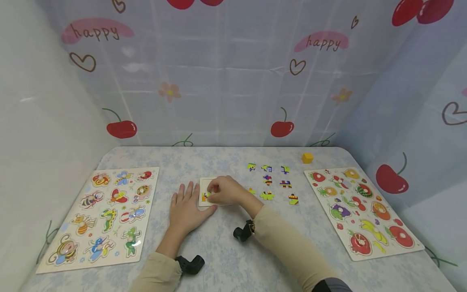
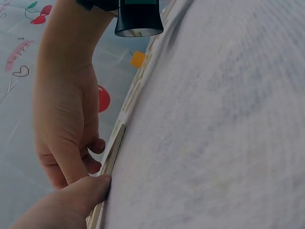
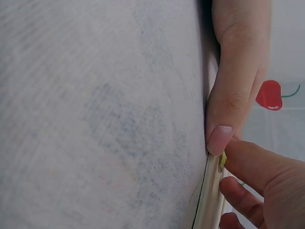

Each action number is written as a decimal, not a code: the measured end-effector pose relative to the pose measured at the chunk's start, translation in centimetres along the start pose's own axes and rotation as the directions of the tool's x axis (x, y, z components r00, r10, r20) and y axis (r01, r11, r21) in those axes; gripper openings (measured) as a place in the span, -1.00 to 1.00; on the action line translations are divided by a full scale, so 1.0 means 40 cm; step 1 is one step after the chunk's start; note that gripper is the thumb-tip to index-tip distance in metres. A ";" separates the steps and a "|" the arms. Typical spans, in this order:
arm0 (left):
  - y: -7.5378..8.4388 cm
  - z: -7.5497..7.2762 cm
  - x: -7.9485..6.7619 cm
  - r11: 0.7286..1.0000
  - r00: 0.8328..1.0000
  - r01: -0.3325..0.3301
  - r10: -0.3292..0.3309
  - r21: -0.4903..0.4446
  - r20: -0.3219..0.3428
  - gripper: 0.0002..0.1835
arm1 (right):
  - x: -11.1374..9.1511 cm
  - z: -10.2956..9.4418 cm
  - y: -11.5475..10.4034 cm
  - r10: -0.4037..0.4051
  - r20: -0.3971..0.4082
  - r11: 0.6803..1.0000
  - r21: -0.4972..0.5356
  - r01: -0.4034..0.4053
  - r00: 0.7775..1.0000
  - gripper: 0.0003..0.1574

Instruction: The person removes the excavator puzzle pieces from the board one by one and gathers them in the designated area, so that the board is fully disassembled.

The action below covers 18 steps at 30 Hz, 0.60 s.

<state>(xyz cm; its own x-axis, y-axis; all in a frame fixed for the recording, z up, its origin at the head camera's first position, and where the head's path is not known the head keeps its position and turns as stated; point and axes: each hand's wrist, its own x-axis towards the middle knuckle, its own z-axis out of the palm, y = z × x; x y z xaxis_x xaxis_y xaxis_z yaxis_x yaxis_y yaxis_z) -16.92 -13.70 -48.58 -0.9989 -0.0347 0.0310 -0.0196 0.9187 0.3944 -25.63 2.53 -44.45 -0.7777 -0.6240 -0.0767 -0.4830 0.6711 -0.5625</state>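
Note:
A small puzzle tray point(image 1: 208, 179) with a pale rim lies on the table between the two hands. My left hand point(image 1: 188, 211) lies with fingers spread beside its left edge, its thumb point(image 2: 97, 189) against the near edge. Over the tray, my right hand point(image 1: 227, 191) has its fingers curled and pinches a yellow-green puzzle piece point(image 3: 222, 162) down at the tray. Part of that piece and much of the tray's inside are hidden by the right hand. To the right lie several loose puzzle pieces, among them a yellow-green one point(image 1: 267, 196) and a purple one point(image 1: 285, 184).
An insect peg board point(image 1: 136, 172) lies at the left of the table, a fruit peg board point(image 1: 346, 231) at the right. A yellow cube point(image 1: 307, 158) sits near the back edge. Patterned curtains point(image 1: 226, 81) stand behind and at the sides.

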 end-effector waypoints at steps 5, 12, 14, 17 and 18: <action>0.001 -0.001 -0.001 1.000 1.000 0.001 -0.001 0.003 0.002 0.16 | 0.002 0.002 -0.006 0.021 0.009 1.000 -0.008 -0.021 1.000 -0.78; 0.001 -0.002 -0.001 1.000 1.000 0.000 0.000 0.000 -0.002 0.15 | -0.002 -0.002 -0.012 0.036 0.007 0.999 0.024 -0.036 0.999 -0.77; 0.001 -0.002 0.000 1.000 1.000 -0.001 0.001 -0.003 -0.007 0.15 | -0.004 -0.002 -0.012 0.031 0.004 0.997 0.065 -0.032 1.000 -0.77; 0.001 -0.002 0.000 1.000 1.000 0.001 -0.001 -0.008 -0.011 0.15 | -0.006 -0.002 -0.005 0.020 -0.001 0.992 0.125 -0.020 1.000 -0.77; 0.001 -0.002 0.000 1.000 1.000 0.001 -0.001 -0.009 -0.012 0.15 | -0.007 -0.004 -0.002 0.015 -0.006 0.990 0.139 -0.014 1.000 -0.76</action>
<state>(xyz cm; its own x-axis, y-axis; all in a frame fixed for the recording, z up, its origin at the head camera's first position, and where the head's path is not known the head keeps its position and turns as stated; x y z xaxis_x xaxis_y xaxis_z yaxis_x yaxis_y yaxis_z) -16.92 -13.70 -48.51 -0.9983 -0.0407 0.0416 -0.0205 0.9149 0.4031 -25.43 2.70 -44.24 -0.7869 -0.6118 -0.0803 -0.4116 0.6174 -0.6704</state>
